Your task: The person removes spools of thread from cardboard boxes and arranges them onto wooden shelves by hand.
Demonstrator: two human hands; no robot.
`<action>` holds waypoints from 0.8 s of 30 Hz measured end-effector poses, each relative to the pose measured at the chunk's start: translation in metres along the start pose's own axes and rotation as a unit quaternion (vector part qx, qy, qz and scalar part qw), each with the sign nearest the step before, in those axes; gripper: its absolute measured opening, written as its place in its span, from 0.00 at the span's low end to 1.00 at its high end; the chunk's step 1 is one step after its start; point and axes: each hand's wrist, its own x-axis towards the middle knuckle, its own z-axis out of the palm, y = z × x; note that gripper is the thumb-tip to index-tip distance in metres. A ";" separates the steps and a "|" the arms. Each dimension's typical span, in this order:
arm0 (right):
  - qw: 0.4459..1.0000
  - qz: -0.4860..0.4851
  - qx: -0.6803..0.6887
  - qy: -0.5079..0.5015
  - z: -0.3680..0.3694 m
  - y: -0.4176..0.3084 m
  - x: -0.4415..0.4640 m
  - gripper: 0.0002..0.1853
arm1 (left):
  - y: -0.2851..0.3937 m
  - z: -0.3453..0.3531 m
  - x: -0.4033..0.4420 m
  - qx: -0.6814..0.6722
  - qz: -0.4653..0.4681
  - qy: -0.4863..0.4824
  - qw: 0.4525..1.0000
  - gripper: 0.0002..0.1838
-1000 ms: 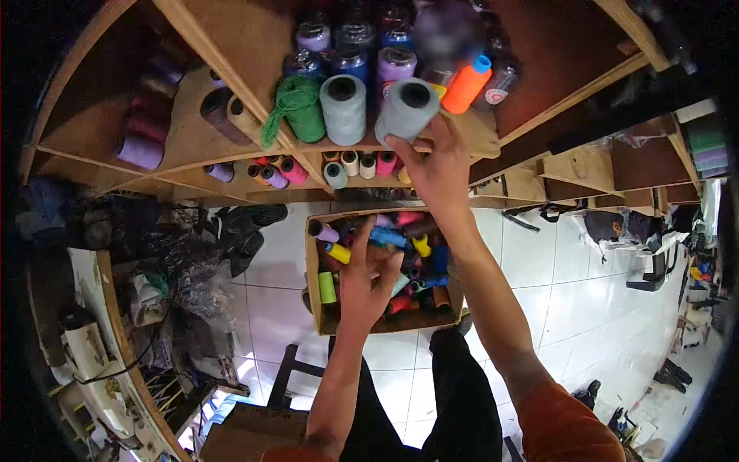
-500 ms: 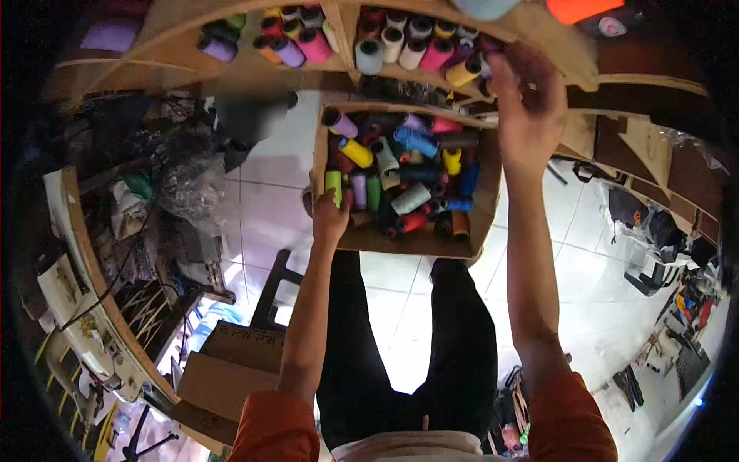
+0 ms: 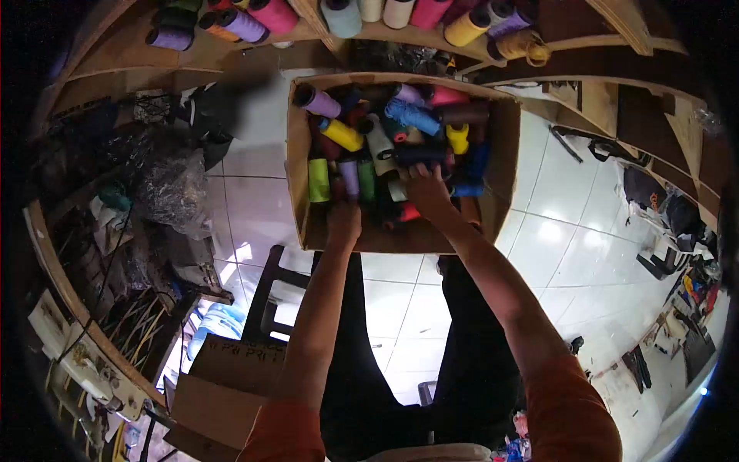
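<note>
A cardboard box [image 3: 504, 154] full of thread spools in many colours sits in front of me, above my knees. My left hand [image 3: 344, 222] reaches over its near left edge, close to the lower end of a purple spool [image 3: 349, 179]; its fingertips are hidden. A lime spool [image 3: 318, 181] stands just left of it. Inside the box, my right hand [image 3: 429, 192] has its fingers apart over the spools, against a dark spool [image 3: 419, 155]. It partly covers a pale grey spool [image 3: 397, 190]. A red spool [image 3: 408, 211] lies below that hand.
A wooden shelf [image 3: 308, 35] at the top holds rows of spools, with a tan spool [image 3: 519, 48] near its right end. A sewing machine [image 3: 85, 358] stands at left, near cardboard [image 3: 223, 396]. White floor tiles [image 3: 558, 231] lie right of the box.
My right hand has come down from the shelf into the box; a tan spool now shows on the shelf there. My left hand has moved off the lime spool, slightly down and right.
</note>
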 end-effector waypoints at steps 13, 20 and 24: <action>0.458 0.217 0.862 0.030 -0.198 0.085 -0.133 0.46 | 0.017 -0.162 -0.072 -0.434 0.090 -0.049 0.895 0.25; 0.604 0.058 0.676 0.419 -0.388 0.115 -0.094 0.32 | 0.057 -0.243 -0.080 -0.768 0.169 -0.024 0.617 0.31; 0.617 0.064 0.591 0.516 -0.428 0.133 -0.036 0.31 | 0.070 -0.262 -0.076 -0.863 0.216 0.022 0.456 0.32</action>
